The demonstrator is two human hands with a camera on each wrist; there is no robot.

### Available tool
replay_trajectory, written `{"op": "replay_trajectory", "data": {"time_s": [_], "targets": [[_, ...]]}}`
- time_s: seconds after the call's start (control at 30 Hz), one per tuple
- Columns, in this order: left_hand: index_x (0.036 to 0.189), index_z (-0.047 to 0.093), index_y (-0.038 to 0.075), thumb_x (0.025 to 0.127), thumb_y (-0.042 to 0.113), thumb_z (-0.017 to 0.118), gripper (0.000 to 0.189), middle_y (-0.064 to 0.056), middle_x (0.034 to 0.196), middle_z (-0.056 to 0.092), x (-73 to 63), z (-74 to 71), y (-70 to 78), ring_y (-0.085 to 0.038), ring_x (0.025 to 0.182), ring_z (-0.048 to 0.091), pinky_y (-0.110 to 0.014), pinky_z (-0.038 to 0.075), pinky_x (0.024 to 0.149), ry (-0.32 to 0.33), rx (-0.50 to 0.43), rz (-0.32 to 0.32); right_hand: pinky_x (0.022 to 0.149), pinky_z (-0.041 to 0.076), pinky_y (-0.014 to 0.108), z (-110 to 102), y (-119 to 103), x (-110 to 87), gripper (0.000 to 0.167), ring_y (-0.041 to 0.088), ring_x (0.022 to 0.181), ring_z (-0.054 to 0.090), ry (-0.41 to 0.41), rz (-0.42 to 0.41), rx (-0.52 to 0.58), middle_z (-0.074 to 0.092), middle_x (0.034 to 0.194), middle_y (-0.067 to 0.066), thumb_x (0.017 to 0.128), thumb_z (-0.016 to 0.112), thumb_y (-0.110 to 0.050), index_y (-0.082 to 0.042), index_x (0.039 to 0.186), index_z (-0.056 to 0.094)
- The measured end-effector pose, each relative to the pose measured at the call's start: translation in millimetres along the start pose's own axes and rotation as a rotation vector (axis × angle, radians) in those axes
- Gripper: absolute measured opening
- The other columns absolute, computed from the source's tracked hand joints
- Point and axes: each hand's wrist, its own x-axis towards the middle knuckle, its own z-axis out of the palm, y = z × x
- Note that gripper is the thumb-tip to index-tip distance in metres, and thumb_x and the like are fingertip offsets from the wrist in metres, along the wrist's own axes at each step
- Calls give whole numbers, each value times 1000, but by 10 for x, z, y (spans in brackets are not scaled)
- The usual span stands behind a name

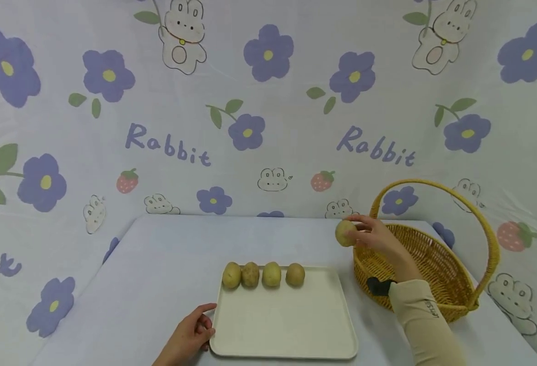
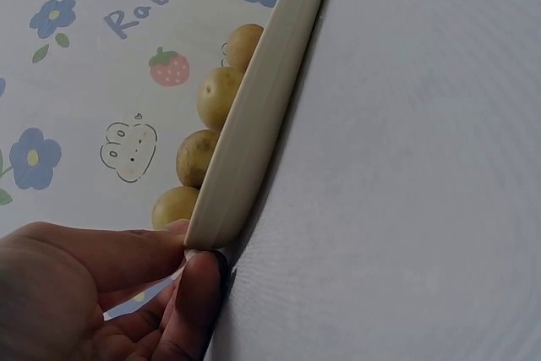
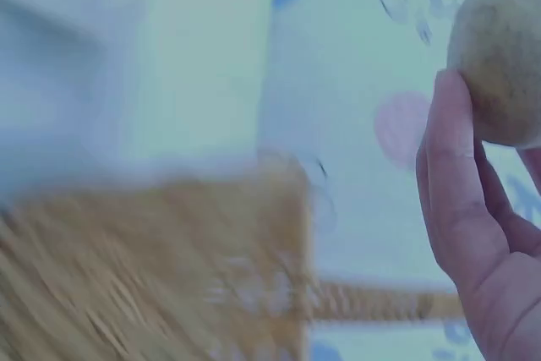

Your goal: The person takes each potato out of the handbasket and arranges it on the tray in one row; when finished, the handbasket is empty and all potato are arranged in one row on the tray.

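Observation:
A potato [image 1: 345,233] is held in the air by my right hand [image 1: 373,235], by the left rim of the wicker basket [image 1: 451,284]. The right wrist view shows the fingers around the same potato [image 3: 499,61]. My left hand [image 1: 188,333] grips the left edge of a cream tray [image 1: 282,320]; in the left wrist view, thumb and fingers pinch the tray's rim [image 2: 254,141]. Several potatoes stand in a row along the tray's far side, from the leftmost potato [image 1: 232,275] to the rightmost potato [image 1: 295,274].
The basket's tall arched handle [image 1: 490,239] rises on the right side of the white-covered table [image 1: 168,264]. Behind the table hangs a cloth [image 1: 268,101] printed with flowers and rabbits.

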Motion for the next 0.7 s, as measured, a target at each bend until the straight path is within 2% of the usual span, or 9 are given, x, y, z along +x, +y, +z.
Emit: {"op": "replay_trajectory", "data": {"time_s": [0.13,0.27,0.4,0.5,0.6,0.7], "targets": [[134,39,-6,87,-1,60,51,-6,85,49,8,5,4,-7,58,49,-25,51,50,6,9,24,82,53,41,338,93,22,51,28,99,56,-4,1,20,54,116,24,88,65,-20,-1,132,48],[133,39,-7,87,-1,60,51,-6,85,49,-4,24,19,-7,57,49,-25,51,50,-4,-5,22,79,54,37,600,190,-60,49,31,102,56,-31,-20,29,57,115,22,86,67,-19,-2,129,51],[133,39,-7,87,-1,60,51,-6,85,49,-11,14,7,-7,57,49,-25,51,50,-3,3,19,77,53,35,775,284,-106,47,30,101,56,-55,-29,36,58,113,21,85,68,-17,-2,127,54],[133,39,-7,87,-2,59,50,-6,85,49,-4,4,-14,-6,57,49,-26,52,50,5,22,30,75,54,34,872,359,-110,47,27,97,57,-35,14,40,58,111,21,84,68,-17,-1,126,54],[132,39,-7,87,-3,58,49,-6,86,50,2,2,-20,-6,58,49,-26,52,50,11,47,35,72,52,31,950,429,-100,45,23,93,56,20,65,-21,59,107,18,82,70,-17,-2,123,57],[132,40,-8,87,-5,58,48,-6,85,50,-1,7,-10,-7,58,48,-26,51,50,12,68,29,69,49,28,1011,485,-89,42,22,90,56,70,69,-136,62,101,15,80,71,-17,-3,118,60]]}}
